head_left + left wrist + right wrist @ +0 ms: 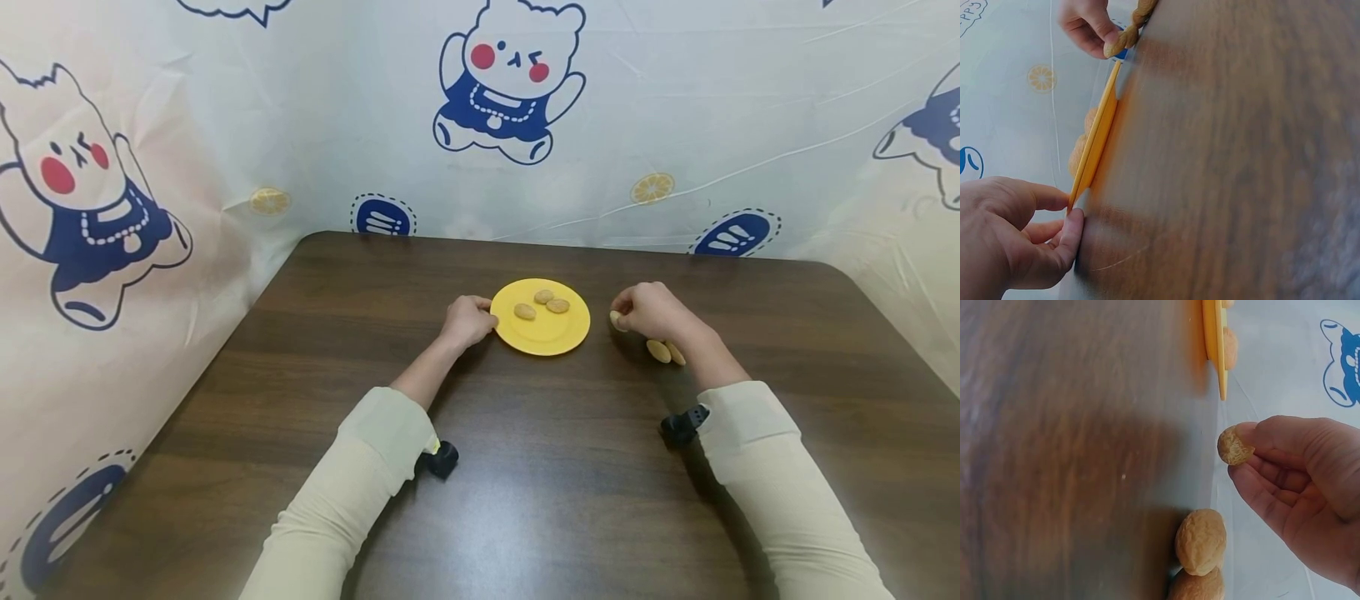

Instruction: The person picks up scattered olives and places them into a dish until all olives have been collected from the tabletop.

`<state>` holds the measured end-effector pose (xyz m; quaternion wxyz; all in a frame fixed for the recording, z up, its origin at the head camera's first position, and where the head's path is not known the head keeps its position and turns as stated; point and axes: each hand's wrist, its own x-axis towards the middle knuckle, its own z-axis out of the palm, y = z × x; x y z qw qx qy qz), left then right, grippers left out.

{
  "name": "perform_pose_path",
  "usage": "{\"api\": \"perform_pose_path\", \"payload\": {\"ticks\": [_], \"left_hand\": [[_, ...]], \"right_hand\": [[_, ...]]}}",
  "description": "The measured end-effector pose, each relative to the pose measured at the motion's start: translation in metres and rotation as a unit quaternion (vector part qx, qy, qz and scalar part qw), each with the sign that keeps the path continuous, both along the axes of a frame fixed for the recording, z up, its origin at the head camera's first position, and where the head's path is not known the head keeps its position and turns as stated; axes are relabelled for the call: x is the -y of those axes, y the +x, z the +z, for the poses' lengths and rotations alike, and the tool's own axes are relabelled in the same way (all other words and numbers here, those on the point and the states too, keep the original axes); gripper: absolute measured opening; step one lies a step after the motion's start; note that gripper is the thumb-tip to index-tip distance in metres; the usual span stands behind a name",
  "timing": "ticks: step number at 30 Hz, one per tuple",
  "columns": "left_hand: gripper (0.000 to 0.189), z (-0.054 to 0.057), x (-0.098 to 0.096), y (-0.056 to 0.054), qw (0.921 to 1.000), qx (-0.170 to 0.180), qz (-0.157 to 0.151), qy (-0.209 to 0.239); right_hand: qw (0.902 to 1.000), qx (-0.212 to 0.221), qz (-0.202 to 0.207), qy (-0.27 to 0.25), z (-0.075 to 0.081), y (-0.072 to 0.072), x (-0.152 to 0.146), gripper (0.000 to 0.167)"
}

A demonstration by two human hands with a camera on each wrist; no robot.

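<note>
A yellow plate (pixel 542 340) lies on the table and bears three tan oval pieces (pixel 557 306) that look like small potatoes. My left hand (pixel 469 322) pinches the plate's left rim, with fingers on both sides of the edge in the left wrist view. Just right of the plate, my right hand (pixel 654 311) pinches another small potato-like piece (pixel 1235 446) between thumb and fingertips. Its surface is wrinkled and light brown. Two more such pieces (pixel 658 351) lie side by side on the table under my right wrist, the rear one partly covered.
The dark wooden table (pixel 525 467) reaches back to a hanging cloth (pixel 360 108) printed with cartoon bears. Black wrist cameras (pixel 682 426) jut inward from both cuffs, low over the tabletop.
</note>
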<state>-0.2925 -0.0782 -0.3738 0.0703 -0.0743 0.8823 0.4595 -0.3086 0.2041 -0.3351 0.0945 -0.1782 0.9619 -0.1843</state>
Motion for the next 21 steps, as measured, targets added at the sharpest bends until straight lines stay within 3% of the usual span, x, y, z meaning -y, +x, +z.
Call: {"api": "perform_pose_path", "payload": {"ticks": [21], "left_hand": [[0.04, 0.0, 0.0, 0.001, 0.9999, -0.011, -0.006, 0.001]], "right_hand": [[0.9992, -0.037, 0.007, -0.014, -0.006, -0.005, 0.021, 0.019]]}}
